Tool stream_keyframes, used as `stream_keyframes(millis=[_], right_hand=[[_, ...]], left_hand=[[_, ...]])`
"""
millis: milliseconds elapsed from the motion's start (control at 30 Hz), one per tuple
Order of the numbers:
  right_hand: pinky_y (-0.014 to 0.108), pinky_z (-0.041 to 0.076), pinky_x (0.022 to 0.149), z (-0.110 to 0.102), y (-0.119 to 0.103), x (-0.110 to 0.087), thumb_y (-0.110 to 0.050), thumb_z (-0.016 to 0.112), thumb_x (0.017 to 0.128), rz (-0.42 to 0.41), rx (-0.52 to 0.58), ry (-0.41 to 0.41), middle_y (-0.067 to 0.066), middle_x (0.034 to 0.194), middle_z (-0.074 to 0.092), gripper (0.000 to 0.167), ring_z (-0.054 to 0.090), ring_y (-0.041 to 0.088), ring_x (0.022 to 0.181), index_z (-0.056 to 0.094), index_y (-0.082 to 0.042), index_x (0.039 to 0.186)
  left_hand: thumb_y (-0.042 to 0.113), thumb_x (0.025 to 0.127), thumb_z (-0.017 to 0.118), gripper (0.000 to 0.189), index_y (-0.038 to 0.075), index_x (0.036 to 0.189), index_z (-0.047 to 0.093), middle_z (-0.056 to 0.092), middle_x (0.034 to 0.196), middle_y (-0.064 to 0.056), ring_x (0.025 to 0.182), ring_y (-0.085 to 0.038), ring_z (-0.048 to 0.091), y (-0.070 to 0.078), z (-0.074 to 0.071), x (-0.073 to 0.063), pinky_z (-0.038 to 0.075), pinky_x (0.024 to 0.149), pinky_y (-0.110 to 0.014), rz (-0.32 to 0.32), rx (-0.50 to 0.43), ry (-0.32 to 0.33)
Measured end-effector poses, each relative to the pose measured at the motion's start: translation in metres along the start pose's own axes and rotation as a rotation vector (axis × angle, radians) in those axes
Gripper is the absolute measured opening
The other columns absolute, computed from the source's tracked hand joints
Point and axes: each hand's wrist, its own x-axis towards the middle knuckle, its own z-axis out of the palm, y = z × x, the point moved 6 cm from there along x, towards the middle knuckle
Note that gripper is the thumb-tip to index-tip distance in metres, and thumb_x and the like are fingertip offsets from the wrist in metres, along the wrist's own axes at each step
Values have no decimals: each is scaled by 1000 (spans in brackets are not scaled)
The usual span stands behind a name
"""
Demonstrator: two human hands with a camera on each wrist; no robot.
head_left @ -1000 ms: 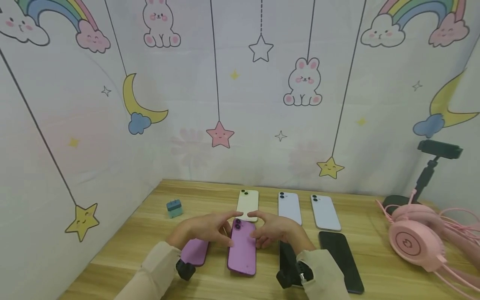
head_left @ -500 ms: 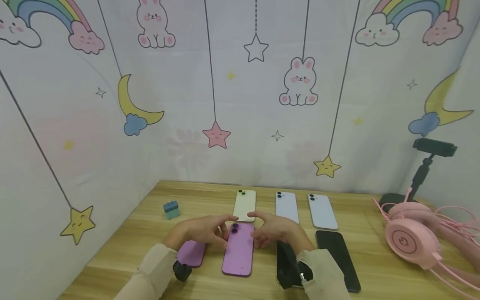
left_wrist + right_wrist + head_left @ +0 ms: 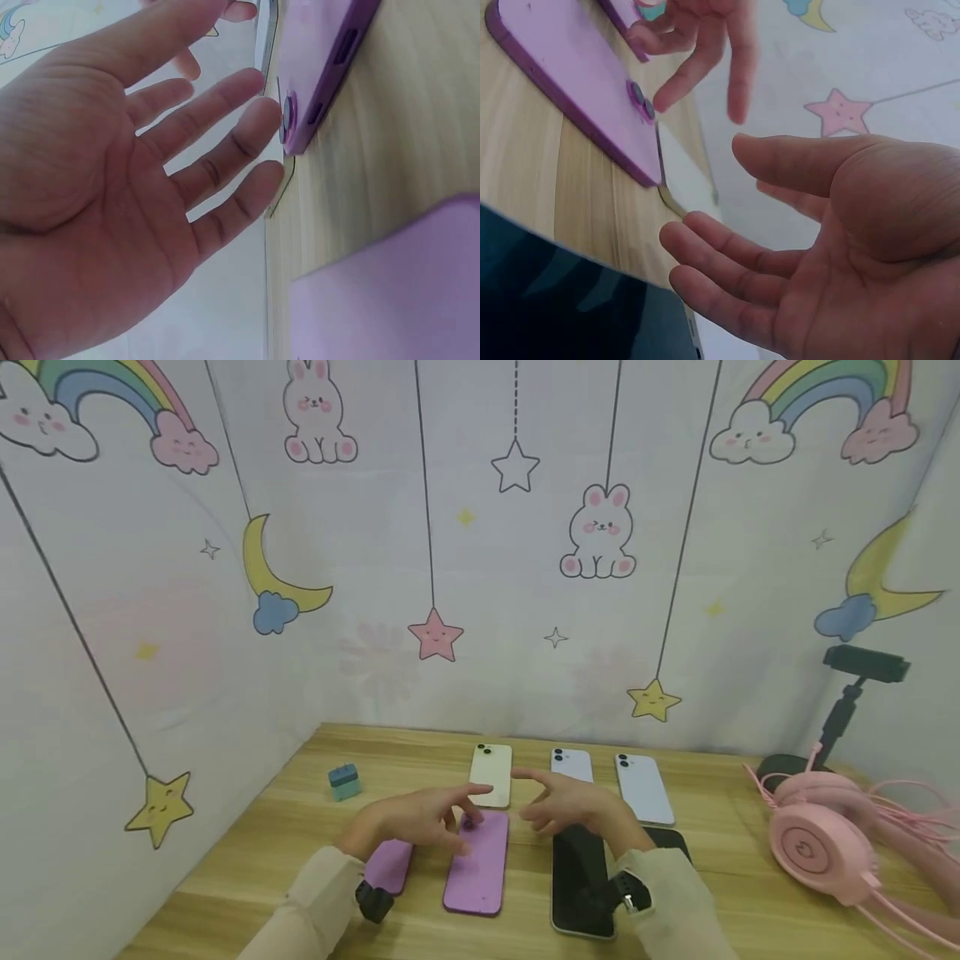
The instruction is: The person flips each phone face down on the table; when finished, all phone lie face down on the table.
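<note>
A purple phone point(image 3: 480, 881) lies back up on the wooden table between the hands. My left hand point(image 3: 427, 817) hovers over its upper left part, fingers spread and loosely bent. In the left wrist view the left palm point(image 3: 97, 202) holds nothing. My right hand point(image 3: 573, 806) is off to the right of that phone, palm turned inward and fingers extended. The right wrist view shows a gap between the right hand point(image 3: 840, 247) and the purple phone point(image 3: 570, 82). A second purple phone point(image 3: 390, 868) is partly hidden beneath the left wrist. Under the right hand lies a black phone point(image 3: 581, 885).
At the back lie a pale yellow phone point(image 3: 491, 766), a lavender phone point(image 3: 572, 762) and a white phone point(image 3: 647, 789). Another dark phone point(image 3: 670, 841) is mostly covered by the right forearm. A teal plug point(image 3: 345, 782) sits left; pink headphones point(image 3: 813, 843) and a black stand point(image 3: 840, 718) are right.
The middle purple phone has gone from held at its upper sides to lying flat. My right hand has drawn away rightward; the left has lifted its fingers from the edge.
</note>
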Motion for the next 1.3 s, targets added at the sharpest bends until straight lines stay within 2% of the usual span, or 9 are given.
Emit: stream_keyframes(millis=[100, 167, 300, 400, 567, 833, 1067, 1200, 1300], right_hand=[[46, 53, 86, -8, 5, -5, -13, 66, 96, 6, -39, -5, 16, 114, 66, 68, 65, 28, 101, 34, -14, 156], [45, 52, 84, -13, 9, -9, -15, 67, 96, 12, -58, 5, 14, 113, 67, 68, 65, 26, 99, 35, -15, 155], [45, 53, 82, -19, 20, -17, -12, 67, 96, 22, -42, 20, 12, 111, 67, 67, 66, 24, 94, 37, -16, 155], [46, 53, 83, -22, 28, -22, -10, 66, 96, 27, -14, 16, 12, 112, 67, 67, 66, 25, 97, 36, -16, 155], [47, 53, 84, -30, 38, -29, -9, 66, 96, 34, 18, 30, 14, 114, 65, 67, 65, 26, 100, 35, -14, 155], [48, 52, 85, -43, 48, -38, -7, 67, 95, 58, 45, 68, 16, 114, 63, 63, 64, 27, 99, 40, -13, 152], [48, 53, 84, -53, 50, -47, -8, 67, 95, 35, 21, 68, 18, 117, 63, 63, 64, 30, 103, 39, -9, 152], [43, 52, 78, -58, 53, -53, -8, 67, 95, 33, 9, 68, 18, 116, 64, 62, 62, 27, 99, 41, -7, 151], [44, 52, 80, -58, 54, -55, -9, 67, 95, 43, -9, 64, 17, 116, 65, 60, 62, 29, 101, 43, -7, 150]], left_hand=[[20, 89, 78, 85, 25, 158, 28, 62, 135, -2, 88, -14, 60, 3, 2, 5, 46, 76, -29, 3, 14, 1], [21, 88, 78, 86, 25, 158, 28, 62, 137, -1, 88, -14, 58, 6, 4, 9, 45, 77, -29, 20, 31, -4], [23, 89, 78, 86, 24, 158, 27, 60, 139, -2, 84, -12, 56, 11, 8, 18, 43, 80, -28, 43, 42, -25], [21, 90, 77, 86, 22, 158, 26, 59, 140, -5, 80, -11, 56, 15, 11, 23, 44, 81, -28, 54, 35, -40], [19, 90, 76, 85, 21, 159, 26, 58, 141, -8, 87, -11, 59, 21, 12, 30, 45, 84, -30, 69, 24, -40], [25, 90, 77, 86, 24, 159, 25, 60, 136, -9, 96, -9, 61, 25, 15, 42, 45, 90, -35, 48, 41, -32], [25, 92, 74, 84, 22, 159, 24, 61, 133, -12, 104, -16, 64, 34, 19, 54, 47, 92, -36, 65, 45, -38], [26, 94, 73, 81, 23, 159, 24, 63, 131, -11, 106, -17, 65, 37, 22, 64, 47, 94, -38, 54, 64, -47], [28, 93, 73, 81, 26, 158, 25, 64, 129, -9, 107, -17, 65, 37, 24, 68, 46, 96, -40, 30, 64, -57]])
